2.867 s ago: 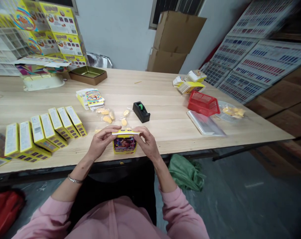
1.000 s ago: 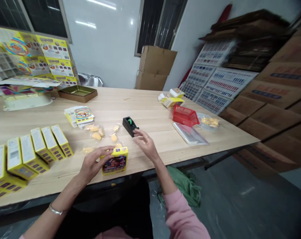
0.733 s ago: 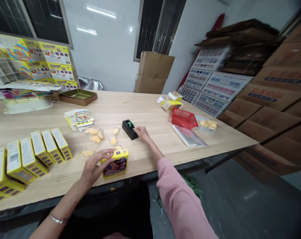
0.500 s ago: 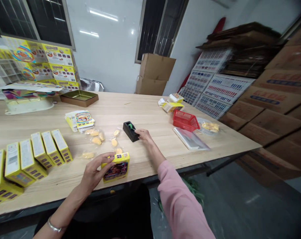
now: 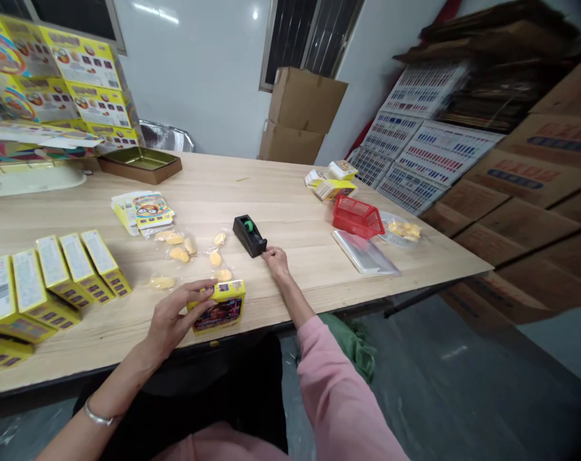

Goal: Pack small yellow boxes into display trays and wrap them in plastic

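Yellow card covers the small box [image 5: 229,307] that stands upright at the near edge of the pale wooden table [image 5: 290,192], its dark printed picture facing the person. The left hand [image 5: 175,318] grasps this box at its left end, with the fingers over the top and the thumb against the front; a silver bracelet [image 5: 97,413] circles that wrist. The right hand [image 5: 277,261] reaches forward, its fingertips at the near end of the black tape dispenser [image 5: 255,242], which holds a green roll [image 5: 248,225]; whether they are clenched on tape or on the dispenser, I cannot tell. Between the box and the flat printed cartons [image 5: 150,210] lie several yellow pieces in clear wrappers [image 5: 179,254], some just beside the box. To the left, a row of yellow boxes [image 5: 62,275] stands along the table, and farther back sits a brown tray [image 5: 141,168] with a gold-coloured inside. On the right side are a red basket [image 5: 355,218], a stack of clear plastic sleeves [image 5: 364,253] just in front of it, and a shallow dish [image 5: 385,238] bearing more yellow pieces. Yellow-and-white packs [image 5: 335,187] lie behind the basket.
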Demonstrator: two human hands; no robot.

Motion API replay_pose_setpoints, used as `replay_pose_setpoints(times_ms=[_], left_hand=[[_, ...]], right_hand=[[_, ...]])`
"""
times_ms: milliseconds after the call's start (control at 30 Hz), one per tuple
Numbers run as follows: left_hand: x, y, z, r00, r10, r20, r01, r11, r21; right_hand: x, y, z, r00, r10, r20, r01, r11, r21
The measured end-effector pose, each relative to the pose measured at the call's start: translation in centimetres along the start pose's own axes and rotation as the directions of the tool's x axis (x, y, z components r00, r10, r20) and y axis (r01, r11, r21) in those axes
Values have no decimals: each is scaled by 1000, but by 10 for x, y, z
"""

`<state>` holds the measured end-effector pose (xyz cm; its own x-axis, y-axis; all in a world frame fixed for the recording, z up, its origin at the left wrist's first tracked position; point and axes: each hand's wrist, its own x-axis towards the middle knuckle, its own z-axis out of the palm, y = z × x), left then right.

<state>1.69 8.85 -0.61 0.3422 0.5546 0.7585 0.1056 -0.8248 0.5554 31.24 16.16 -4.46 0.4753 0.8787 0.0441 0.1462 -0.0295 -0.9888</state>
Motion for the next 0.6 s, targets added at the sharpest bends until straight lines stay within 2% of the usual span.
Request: replay_pose_setpoints(times_ms=[67, 133, 267, 333, 400, 467, 600], left_hand=[[1, 1, -2, 999, -9, 38, 10, 1000, -13], [3, 4, -5, 996, -2, 90, 6, 999, -37], [6, 7, -8, 991, -20, 130, 26, 999, -48], [6, 9, -7, 992, -30, 120, 34, 999, -29], [6, 10, -6, 994, -18, 111, 19, 1000, -6], [6, 11, -5, 994, 2, 106, -4, 1000, 18], [7, 13, -6, 992, 34, 120, -39, 999, 38]], right_hand=[[-15, -5, -1, 999, -15, -41, 15, 1000, -9], [-41, -17, -3, 997, -38, -63, 39, 999, 12], [-126, -54, -3, 988, -154, -13, 153, 972, 176], [-169, -70, 4, 992, -126, 31, 115, 963, 244], [-199, -79, 17, 995, -51, 81, 25, 955, 294], [-213, -80, 32, 994, 4, 107, -41, 940, 339], [-212, -78, 54, 998, 21, 61, -44, 911, 411]])
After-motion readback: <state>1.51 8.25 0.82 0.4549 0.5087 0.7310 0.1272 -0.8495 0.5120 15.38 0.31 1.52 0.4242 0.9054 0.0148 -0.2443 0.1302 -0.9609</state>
